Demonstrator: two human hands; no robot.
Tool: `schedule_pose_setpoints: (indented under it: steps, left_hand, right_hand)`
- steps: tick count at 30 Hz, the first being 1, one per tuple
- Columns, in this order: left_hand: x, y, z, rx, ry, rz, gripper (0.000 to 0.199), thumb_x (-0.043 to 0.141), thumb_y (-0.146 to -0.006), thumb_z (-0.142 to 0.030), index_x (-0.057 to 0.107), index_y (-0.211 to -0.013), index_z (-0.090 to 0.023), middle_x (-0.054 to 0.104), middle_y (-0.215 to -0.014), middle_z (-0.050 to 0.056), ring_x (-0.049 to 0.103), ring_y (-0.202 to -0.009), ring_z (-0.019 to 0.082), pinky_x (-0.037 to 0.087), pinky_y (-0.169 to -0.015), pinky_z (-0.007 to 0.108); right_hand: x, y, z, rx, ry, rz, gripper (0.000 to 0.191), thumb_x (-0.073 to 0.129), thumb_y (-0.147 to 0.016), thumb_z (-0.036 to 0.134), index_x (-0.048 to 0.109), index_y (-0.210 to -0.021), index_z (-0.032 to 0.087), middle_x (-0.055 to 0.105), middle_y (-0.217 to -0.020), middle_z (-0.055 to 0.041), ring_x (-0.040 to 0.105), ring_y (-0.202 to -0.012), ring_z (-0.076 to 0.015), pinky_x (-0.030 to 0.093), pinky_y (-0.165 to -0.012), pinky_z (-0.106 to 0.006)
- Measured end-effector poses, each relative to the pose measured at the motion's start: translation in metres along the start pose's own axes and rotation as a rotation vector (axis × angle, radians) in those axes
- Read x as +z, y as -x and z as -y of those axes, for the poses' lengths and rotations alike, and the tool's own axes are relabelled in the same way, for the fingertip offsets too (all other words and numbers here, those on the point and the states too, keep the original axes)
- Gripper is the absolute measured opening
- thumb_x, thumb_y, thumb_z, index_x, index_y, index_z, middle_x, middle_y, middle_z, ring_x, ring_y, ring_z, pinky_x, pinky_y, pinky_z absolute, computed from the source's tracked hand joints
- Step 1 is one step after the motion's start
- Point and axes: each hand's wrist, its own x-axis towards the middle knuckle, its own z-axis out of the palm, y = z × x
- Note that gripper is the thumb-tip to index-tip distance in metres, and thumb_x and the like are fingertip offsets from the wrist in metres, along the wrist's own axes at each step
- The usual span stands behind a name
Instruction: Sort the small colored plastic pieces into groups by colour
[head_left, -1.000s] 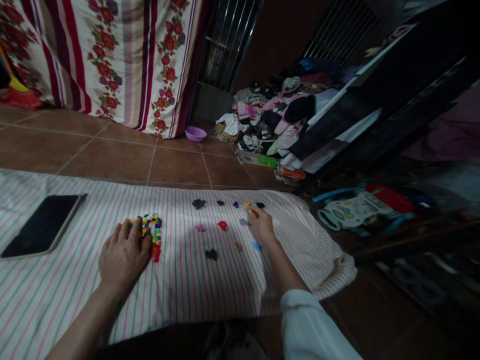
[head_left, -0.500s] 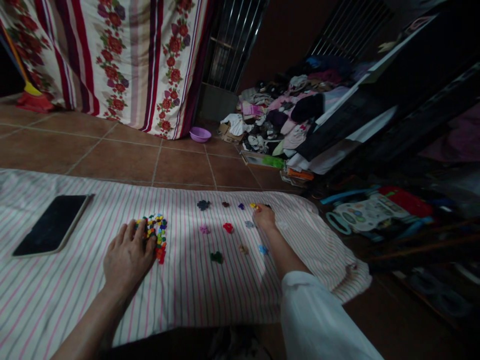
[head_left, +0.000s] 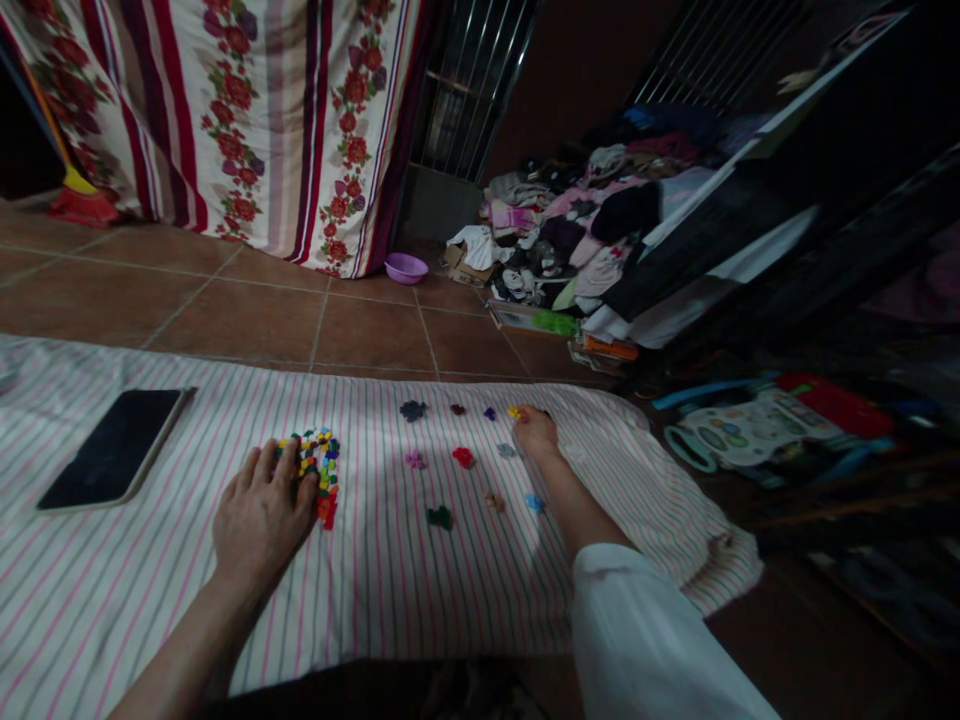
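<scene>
The left hand [head_left: 261,515] lies palm down, fingers spread and pointing toward one o'clock, its bare forearm running back toward seven o'clock. The right hand [head_left: 536,434] reaches out toward twelve o'clock, fingers curled down, the arm extended with a white sleeve [head_left: 645,640] at the elbow.

The right arm wears a white sleeve [head_left: 645,640], loose and pushed up above the wrist. The left arm has no sleeve in view. Both hands are bare, without rings or gloves.
</scene>
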Motion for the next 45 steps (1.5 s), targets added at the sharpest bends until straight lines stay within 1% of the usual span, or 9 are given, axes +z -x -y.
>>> schedule_pose_setpoints:
  steps: [7, 13, 19, 26, 29, 32, 36, 40, 45]
  left_hand:
    - [0.001, 0.0, -0.001, -0.032, 0.038, -0.002, 0.054, 0.034, -0.09, -0.038, 0.049, -0.135, -0.011, 0.049, -0.142, 0.019, 0.041, -0.135, 0.034, 0.039, -0.105, 0.05]
    - [0.012, 0.003, 0.006, -0.004, 0.178, -0.123, 0.054, 0.025, -0.094, -0.037, 0.049, -0.133, -0.009, 0.052, -0.139, 0.018, 0.039, -0.138, 0.028, 0.037, -0.11, 0.046]
    - [0.011, 0.016, 0.013, -0.03, 0.316, -0.271, 0.048, 0.027, -0.095, -0.034, 0.051, -0.129, -0.01, 0.054, -0.137, 0.018, 0.034, -0.141, 0.026, 0.034, -0.113, 0.048]
    - [0.005, 0.039, 0.033, -0.14, 0.444, -0.375, 0.049, 0.022, -0.095, -0.033, 0.05, -0.127, -0.008, 0.05, -0.139, 0.022, 0.041, -0.137, 0.027, 0.038, -0.111, 0.05]
    - [0.002, 0.065, 0.04, -0.114, 0.286, -0.364, 0.056, 0.03, -0.093, -0.037, 0.044, -0.134, -0.003, 0.046, -0.141, 0.027, 0.028, -0.143, 0.035, 0.033, -0.11, 0.06]
    - [0.0, 0.087, 0.042, -0.009, 0.121, -0.251, 0.069, 0.036, -0.09, -0.047, 0.038, -0.14, 0.001, 0.044, -0.143, 0.029, 0.029, -0.142, 0.038, 0.029, -0.113, 0.058]
    - [-0.001, 0.089, 0.039, 0.001, -0.003, -0.152, 0.074, 0.034, -0.09, -0.051, 0.037, -0.142, 0.002, 0.041, -0.145, 0.028, 0.031, -0.141, 0.038, 0.025, -0.114, 0.057]
    - [0.004, 0.071, 0.035, 0.054, -0.001, -0.118, 0.072, 0.032, -0.091, -0.051, 0.035, -0.144, -0.002, 0.042, -0.145, 0.026, 0.034, -0.14, 0.035, 0.026, -0.113, 0.056]
    - [0.009, 0.053, 0.033, 0.174, 0.04, -0.12, 0.064, 0.025, -0.094, -0.043, 0.034, -0.146, -0.007, 0.039, -0.149, 0.019, 0.031, -0.142, 0.031, 0.027, -0.114, 0.052]
  right_hand:
    - [-0.009, 0.009, 0.001, 0.065, -0.075, -0.008, 0.042, 0.046, -0.077, 0.013, 0.07, -0.112, 0.013, 0.071, -0.098, -0.012, 0.064, -0.091, -0.0217, 0.048, -0.088, -0.032]
    - [-0.029, 0.024, 0.012, -0.08, -0.198, -0.131, 0.033, 0.047, -0.076, 0.017, 0.073, -0.097, 0.015, 0.07, -0.091, -0.0109, 0.062, -0.085, -0.0223, 0.05, -0.089, -0.038]
    - [-0.057, 0.065, 0.049, -0.319, -0.392, -0.085, 0.029, 0.047, -0.078, 0.02, 0.072, -0.091, 0.017, 0.071, -0.1, -0.0109, 0.064, -0.094, -0.0219, 0.053, -0.087, -0.037]
    - [-0.075, 0.13, 0.082, -0.392, -0.612, -0.046, 0.027, 0.049, -0.082, 0.03, 0.072, -0.089, 0.019, 0.07, -0.103, -0.0116, 0.066, -0.097, -0.022, 0.055, -0.085, -0.038]
    - [-0.073, 0.173, 0.088, -0.42, -0.72, -0.037, 0.028, 0.047, -0.086, 0.033, 0.072, -0.092, 0.02, 0.071, -0.104, -0.0106, 0.066, -0.099, -0.0216, 0.056, -0.085, -0.038]
    - [-0.062, 0.22, 0.09, -0.413, -0.752, 0.003, 0.027, 0.048, -0.087, 0.033, 0.072, -0.091, 0.022, 0.072, -0.099, -0.0095, 0.067, -0.096, -0.0224, 0.054, -0.09, -0.041]
    - [-0.044, 0.267, 0.093, -0.382, -0.774, 0.175, 0.026, 0.048, -0.087, 0.03, 0.072, -0.095, 0.023, 0.073, -0.099, -0.0082, 0.068, -0.093, -0.0219, 0.057, -0.079, -0.035]
    - [-0.031, 0.282, 0.112, -0.378, -0.758, 0.263, 0.025, 0.051, -0.083, 0.024, 0.073, -0.095, 0.024, 0.073, -0.096, -0.0067, 0.069, -0.091, -0.0216, 0.056, -0.082, -0.035]
    - [-0.019, 0.271, 0.15, -0.409, -0.766, 0.328, 0.027, 0.052, -0.083, 0.022, 0.073, -0.101, 0.024, 0.073, -0.099, -0.0055, 0.068, -0.092, -0.0203, 0.054, -0.086, -0.033]
